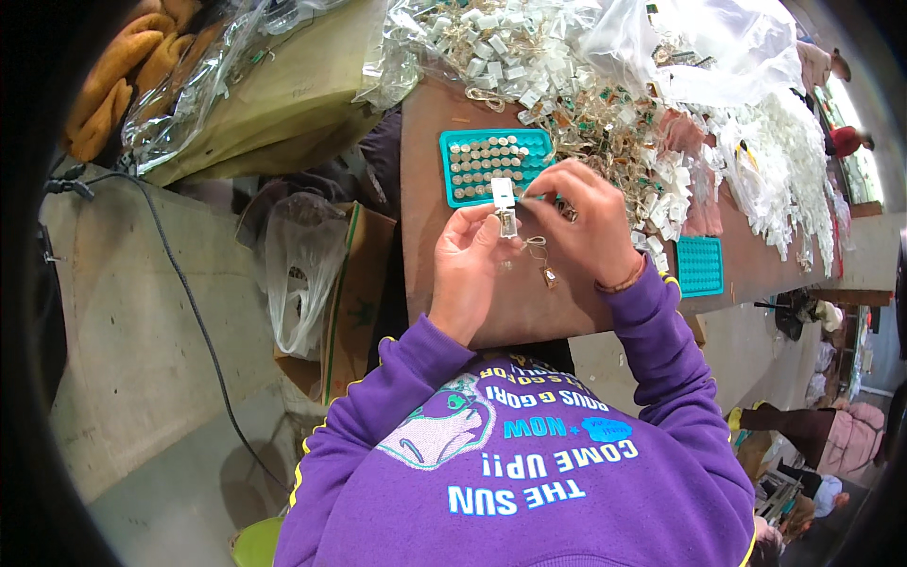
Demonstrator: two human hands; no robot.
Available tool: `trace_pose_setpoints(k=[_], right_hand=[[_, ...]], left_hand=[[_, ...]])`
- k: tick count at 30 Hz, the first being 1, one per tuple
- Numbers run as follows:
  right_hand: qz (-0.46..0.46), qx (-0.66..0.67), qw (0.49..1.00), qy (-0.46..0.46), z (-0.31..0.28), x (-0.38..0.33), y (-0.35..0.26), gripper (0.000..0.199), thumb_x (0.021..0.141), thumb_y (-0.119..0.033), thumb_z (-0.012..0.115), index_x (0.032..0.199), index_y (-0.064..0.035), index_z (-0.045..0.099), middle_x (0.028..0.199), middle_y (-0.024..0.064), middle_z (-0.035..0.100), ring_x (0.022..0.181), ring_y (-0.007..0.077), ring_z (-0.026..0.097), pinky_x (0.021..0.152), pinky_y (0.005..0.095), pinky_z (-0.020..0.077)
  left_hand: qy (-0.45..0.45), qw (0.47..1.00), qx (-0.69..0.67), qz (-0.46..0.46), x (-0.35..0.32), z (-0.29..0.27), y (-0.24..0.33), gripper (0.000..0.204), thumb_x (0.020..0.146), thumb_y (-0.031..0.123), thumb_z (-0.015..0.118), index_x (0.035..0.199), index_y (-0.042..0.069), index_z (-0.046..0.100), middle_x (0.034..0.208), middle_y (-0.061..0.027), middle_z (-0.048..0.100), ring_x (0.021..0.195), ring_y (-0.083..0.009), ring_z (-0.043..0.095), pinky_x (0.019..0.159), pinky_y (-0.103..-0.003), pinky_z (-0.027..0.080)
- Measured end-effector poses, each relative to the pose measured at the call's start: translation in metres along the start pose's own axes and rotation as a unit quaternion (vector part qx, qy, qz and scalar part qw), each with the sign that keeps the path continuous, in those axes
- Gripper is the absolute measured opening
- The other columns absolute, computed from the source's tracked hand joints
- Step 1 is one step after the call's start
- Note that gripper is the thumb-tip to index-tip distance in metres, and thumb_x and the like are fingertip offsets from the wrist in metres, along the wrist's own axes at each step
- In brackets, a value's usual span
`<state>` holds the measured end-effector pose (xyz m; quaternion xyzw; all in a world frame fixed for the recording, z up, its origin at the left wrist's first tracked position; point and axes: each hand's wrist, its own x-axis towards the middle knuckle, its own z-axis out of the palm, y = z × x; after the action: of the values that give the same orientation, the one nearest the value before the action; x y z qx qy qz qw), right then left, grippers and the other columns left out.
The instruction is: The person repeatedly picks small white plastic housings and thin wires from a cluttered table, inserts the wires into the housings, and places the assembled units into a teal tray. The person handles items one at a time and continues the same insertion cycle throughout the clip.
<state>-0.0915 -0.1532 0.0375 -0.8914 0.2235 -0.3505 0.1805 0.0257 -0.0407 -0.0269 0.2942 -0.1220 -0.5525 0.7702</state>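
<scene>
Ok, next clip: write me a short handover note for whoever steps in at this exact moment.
Left hand: pinches a small clear packet with a white tab upright over the brown table.
Right hand: fingertips at the packet's top; a thin wire with a small pendant hangs below the hands.
Teal tray of small round pieces sits just behind the hands; a second teal tray lies to the right.
Done: a big heap of filled white-tabbed packets covers the table's far side.
Left: the tray is mostly full of pieces.
</scene>
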Motion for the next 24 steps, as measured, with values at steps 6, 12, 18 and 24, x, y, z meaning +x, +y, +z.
trace_pose_setpoints(k=[6, 12, 18, 24], right_hand=[[-0.037, 0.026, 0.998, -0.047, -0.002, -0.008, -0.018, 0.015, 0.079, -0.003, 0.070, 0.091, -0.0040, 0.061, 0.084, 0.0099, 0.060, 0.069, 0.0267, 0.063, 0.059, 0.0352, 0.0522], [-0.034, 0.018, 0.993, -0.113, -0.007, -0.001, -0.017, 0.011, 0.080, -0.006, 0.066, 0.090, -0.0052, 0.061, 0.083, 0.0091, 0.058, 0.069, 0.0290, 0.063, 0.059, 0.0375, 0.0519], [-0.083, -0.043, 0.995, -0.031, 0.005, -0.018, -0.021, 0.024, 0.070, -0.005, 0.067, 0.094, -0.0068, 0.065, 0.085, 0.0067, 0.064, 0.073, 0.0264, 0.065, 0.063, 0.0360, 0.0532], [-0.068, 0.032, 0.997, 0.033, 0.011, -0.024, -0.022, 0.026, 0.079, -0.007, 0.068, 0.105, -0.0060, 0.069, 0.089, 0.0088, 0.067, 0.075, 0.0250, 0.066, 0.066, 0.0335, 0.0536]], left_hand=[[0.000, 1.000, 0.019, 0.008, -0.001, 0.003, 0.000, 0.017, 0.095, 0.010, 0.063, 0.110, 0.002, 0.060, 0.098, -0.0060, 0.067, 0.084, -0.0120, 0.065, 0.074, -0.027, 0.055], [0.002, 0.999, 0.038, -0.001, -0.003, 0.003, 0.002, 0.017, 0.095, 0.011, 0.063, 0.109, 0.002, 0.060, 0.099, -0.0061, 0.068, 0.081, -0.0115, 0.065, 0.072, -0.026, 0.054], [-0.001, 1.000, -0.025, -0.012, -0.003, -0.002, 0.002, 0.018, 0.096, 0.014, 0.062, 0.109, 0.002, 0.060, 0.100, -0.0062, 0.067, 0.078, -0.0128, 0.065, 0.071, -0.027, 0.055], [-0.004, 0.998, -0.060, 0.001, -0.004, 0.001, 0.000, 0.019, 0.096, 0.013, 0.061, 0.112, 0.002, 0.058, 0.099, -0.0068, 0.067, 0.081, -0.0134, 0.066, 0.073, -0.027, 0.055]])
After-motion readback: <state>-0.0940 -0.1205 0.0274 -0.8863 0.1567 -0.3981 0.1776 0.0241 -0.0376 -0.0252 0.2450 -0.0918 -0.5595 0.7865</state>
